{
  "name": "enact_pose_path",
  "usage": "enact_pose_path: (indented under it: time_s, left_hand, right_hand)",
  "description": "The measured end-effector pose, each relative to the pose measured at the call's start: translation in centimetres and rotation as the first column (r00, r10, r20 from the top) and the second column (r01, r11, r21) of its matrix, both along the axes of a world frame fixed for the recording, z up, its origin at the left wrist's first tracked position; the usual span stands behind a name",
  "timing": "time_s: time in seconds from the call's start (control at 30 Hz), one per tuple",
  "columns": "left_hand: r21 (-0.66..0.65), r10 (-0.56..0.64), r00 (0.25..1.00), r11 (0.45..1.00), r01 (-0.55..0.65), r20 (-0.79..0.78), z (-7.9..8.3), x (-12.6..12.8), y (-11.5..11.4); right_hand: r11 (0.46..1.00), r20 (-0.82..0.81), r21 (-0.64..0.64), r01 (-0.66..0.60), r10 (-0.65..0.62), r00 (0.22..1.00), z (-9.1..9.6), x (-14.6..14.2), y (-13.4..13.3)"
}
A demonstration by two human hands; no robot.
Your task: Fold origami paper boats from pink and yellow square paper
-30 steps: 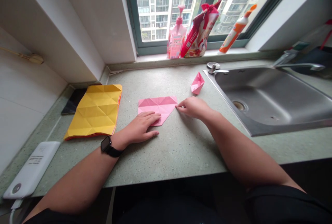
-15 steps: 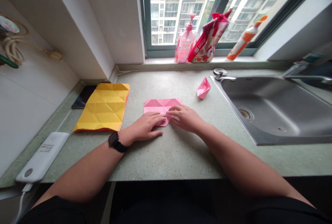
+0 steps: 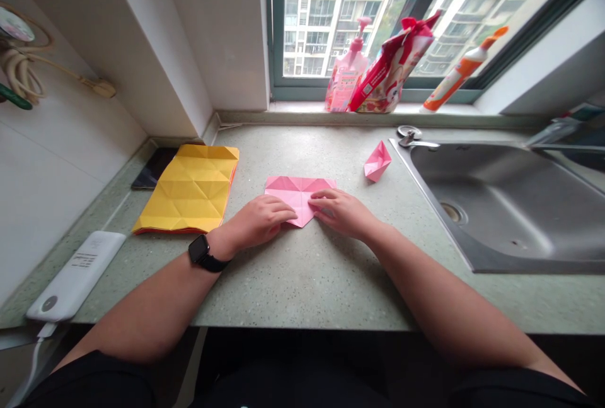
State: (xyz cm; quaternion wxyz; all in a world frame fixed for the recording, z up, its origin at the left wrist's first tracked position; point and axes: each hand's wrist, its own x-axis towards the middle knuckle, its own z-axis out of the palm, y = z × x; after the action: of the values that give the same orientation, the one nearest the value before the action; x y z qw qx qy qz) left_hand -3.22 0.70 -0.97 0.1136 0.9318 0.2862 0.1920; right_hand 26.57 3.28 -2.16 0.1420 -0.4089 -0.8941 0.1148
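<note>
A sheet of pink origami paper lies on the counter in front of me, creased across, with its lower edge coming to a point. My left hand is at its lower left edge, fingers bent over the paper and the thumb mostly hidden. On the right side, the fingers of my right hand are bent over the sheet and hold it there. Up and to the right stands a small folded pink paper piece, apart from both hands.
Creased yellow paper sheets lie stacked at left, over a dark flat object. Nearer me is a white power bank with a cable. A steel sink is at right. A pump bottle, red bag and orange-white bottle line the windowsill.
My left hand has drawn back from the sheet's middle to its lower left edge, its fingers more bent. The right hand has shifted slightly towards the right edge. The camera view has moved a little.
</note>
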Motion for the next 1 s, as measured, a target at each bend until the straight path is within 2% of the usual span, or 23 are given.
enact_pose_path:
  time_s: [0.2,0.37,0.53,0.7,0.83,1.0]
  left_hand:
    - [0.031,0.251,0.968,0.968,-0.250,-0.012,-0.5,-1.2,1.0]
    - [-0.034,0.230,0.972,0.973,-0.229,0.037,-0.8,-0.9,0.6]
    - [-0.088,0.193,0.973,0.979,-0.183,0.128,-0.3,-0.4,0.0]
    - [-0.116,0.303,0.941,0.951,-0.287,0.151,-0.1,-0.1,-0.1]
    - [-0.118,0.402,0.909,0.913,-0.389,0.108,-0.5,-0.2,0.1]
    - [-0.115,0.405,0.911,0.911,-0.396,0.072,-1.0,0.3,0.5]
  right_hand:
    - [1.000,0.009,-0.012,-0.014,0.014,1.000,0.2,0.1,0.0]
    - [0.999,-0.021,-0.017,-0.040,0.040,0.999,-0.1,0.0,-0.1]
    - [0.995,-0.057,-0.041,-0.091,0.089,0.994,-0.4,-0.1,-0.2]
    - [0.987,-0.089,-0.048,-0.156,0.152,0.984,-0.6,-0.2,-0.5]
    - [0.985,-0.087,-0.069,-0.158,0.152,0.985,-0.7,-0.3,-0.7]
    - [0.981,-0.063,-0.056,-0.188,0.184,0.981,-0.6,-0.4,-1.0]
